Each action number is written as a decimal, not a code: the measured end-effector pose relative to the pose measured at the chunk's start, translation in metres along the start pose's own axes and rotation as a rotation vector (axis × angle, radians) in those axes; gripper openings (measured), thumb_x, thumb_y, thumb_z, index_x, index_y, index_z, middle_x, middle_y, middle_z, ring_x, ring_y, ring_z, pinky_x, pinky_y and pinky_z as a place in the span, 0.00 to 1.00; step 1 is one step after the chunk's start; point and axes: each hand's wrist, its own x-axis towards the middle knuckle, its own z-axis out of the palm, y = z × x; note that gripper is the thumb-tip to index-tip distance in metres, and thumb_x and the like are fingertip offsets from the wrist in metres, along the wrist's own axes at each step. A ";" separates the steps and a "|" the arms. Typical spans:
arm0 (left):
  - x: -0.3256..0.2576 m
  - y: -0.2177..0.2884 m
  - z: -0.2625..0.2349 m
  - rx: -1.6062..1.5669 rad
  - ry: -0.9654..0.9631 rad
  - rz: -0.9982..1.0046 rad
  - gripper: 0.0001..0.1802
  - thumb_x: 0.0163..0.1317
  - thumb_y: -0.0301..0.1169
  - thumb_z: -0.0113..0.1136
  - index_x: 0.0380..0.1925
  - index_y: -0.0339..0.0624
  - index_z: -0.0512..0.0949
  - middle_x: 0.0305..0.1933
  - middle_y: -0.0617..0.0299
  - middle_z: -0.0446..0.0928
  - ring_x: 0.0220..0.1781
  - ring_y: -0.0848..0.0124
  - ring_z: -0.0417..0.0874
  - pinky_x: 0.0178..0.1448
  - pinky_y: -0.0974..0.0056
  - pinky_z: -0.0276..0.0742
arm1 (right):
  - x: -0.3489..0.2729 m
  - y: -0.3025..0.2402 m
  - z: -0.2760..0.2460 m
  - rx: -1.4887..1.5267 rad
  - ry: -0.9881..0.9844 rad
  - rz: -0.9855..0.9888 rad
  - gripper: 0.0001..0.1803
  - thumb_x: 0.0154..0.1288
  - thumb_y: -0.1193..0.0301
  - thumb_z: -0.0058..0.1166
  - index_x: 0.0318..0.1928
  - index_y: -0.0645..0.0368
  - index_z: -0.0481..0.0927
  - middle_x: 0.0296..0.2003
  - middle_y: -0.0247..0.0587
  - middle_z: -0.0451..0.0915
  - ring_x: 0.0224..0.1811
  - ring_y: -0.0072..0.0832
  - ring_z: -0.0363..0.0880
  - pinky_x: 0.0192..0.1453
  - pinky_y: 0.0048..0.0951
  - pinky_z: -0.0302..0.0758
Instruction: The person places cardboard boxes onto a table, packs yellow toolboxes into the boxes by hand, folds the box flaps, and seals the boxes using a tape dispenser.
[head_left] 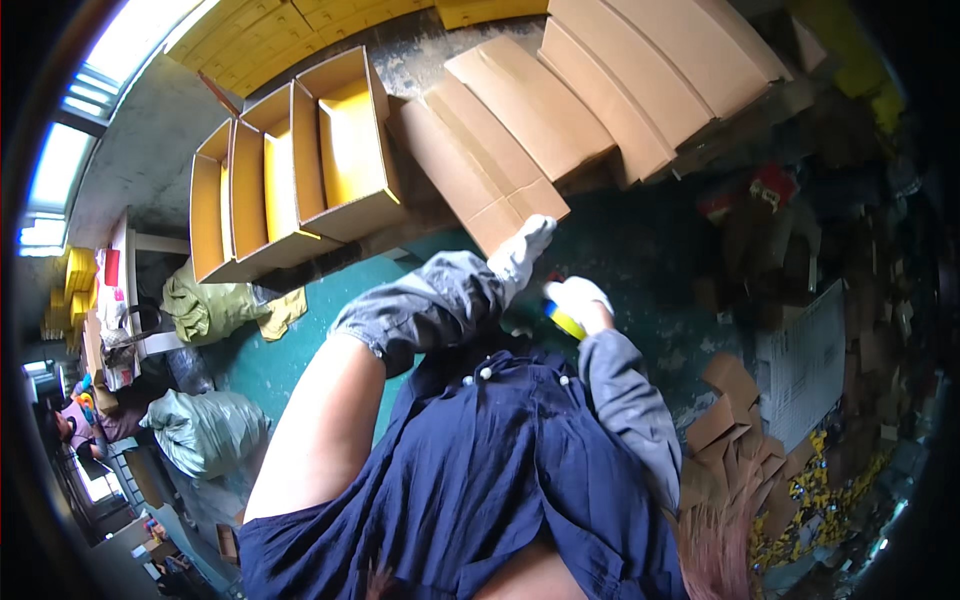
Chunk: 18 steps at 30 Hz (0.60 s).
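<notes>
My left hand (pixel 523 251), in a white glove and grey sleeve, is at the near end of a closed cardboard box (pixel 478 160). Its fingers look stretched out against the box's corner, with nothing held in them. A seam runs along the top of that box. Just to the right and nearer, my right hand (pixel 580 298), also gloved, is closed around a small yellow and blue object (pixel 566 322). Most of that object is hidden by the glove, so its kind cannot be made out.
Open cardboard boxes (pixel 345 150) with yellow insides stand left of the closed one. More closed boxes (pixel 640 80) continue to the right. Torn cardboard (pixel 735 410) and yellow scraps (pixel 815 500) lie at the lower right. Sacks (pixel 207 432) sit on the left floor.
</notes>
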 end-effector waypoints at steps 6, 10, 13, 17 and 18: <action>-0.062 0.066 -0.027 1.333 -0.141 0.460 0.23 0.51 0.31 0.61 0.50 0.47 0.77 0.53 0.58 0.79 0.54 0.55 0.80 0.64 0.53 0.73 | 0.010 0.055 -0.061 0.268 0.263 0.092 0.47 0.57 0.35 0.59 0.56 0.70 0.78 0.52 0.60 0.81 0.56 0.47 0.81 0.55 0.43 0.77; -0.070 0.135 -0.021 0.440 0.683 -0.430 0.50 0.66 0.51 0.61 0.78 0.44 0.46 0.77 0.44 0.58 0.77 0.50 0.60 0.74 0.56 0.63 | 0.051 0.025 -0.070 0.446 0.268 -0.094 0.43 0.56 0.35 0.59 0.53 0.65 0.78 0.47 0.57 0.82 0.50 0.46 0.82 0.52 0.43 0.77; -0.034 0.036 -0.094 -0.288 0.583 -0.335 0.50 0.65 0.52 0.63 0.76 0.37 0.51 0.76 0.53 0.61 0.75 0.62 0.62 0.75 0.61 0.60 | 0.092 0.027 -0.035 0.718 0.259 -0.199 0.25 0.63 0.50 0.64 0.46 0.58 0.80 0.32 0.38 0.82 0.29 0.27 0.83 0.33 0.29 0.78; -0.030 0.049 -0.063 -0.422 0.671 -0.116 0.32 0.64 0.36 0.65 0.67 0.35 0.70 0.58 0.55 0.79 0.60 0.64 0.79 0.65 0.60 0.75 | 0.033 0.028 -0.026 0.813 0.147 -0.254 0.19 0.65 0.57 0.64 0.46 0.59 0.79 0.29 0.37 0.81 0.26 0.27 0.82 0.31 0.29 0.79; -0.038 0.053 -0.068 -0.565 0.700 -0.179 0.25 0.66 0.32 0.63 0.62 0.38 0.74 0.52 0.57 0.82 0.55 0.65 0.82 0.63 0.61 0.78 | 0.011 0.019 -0.024 0.773 0.156 -0.276 0.21 0.65 0.57 0.63 0.48 0.60 0.79 0.31 0.38 0.81 0.27 0.27 0.82 0.32 0.29 0.79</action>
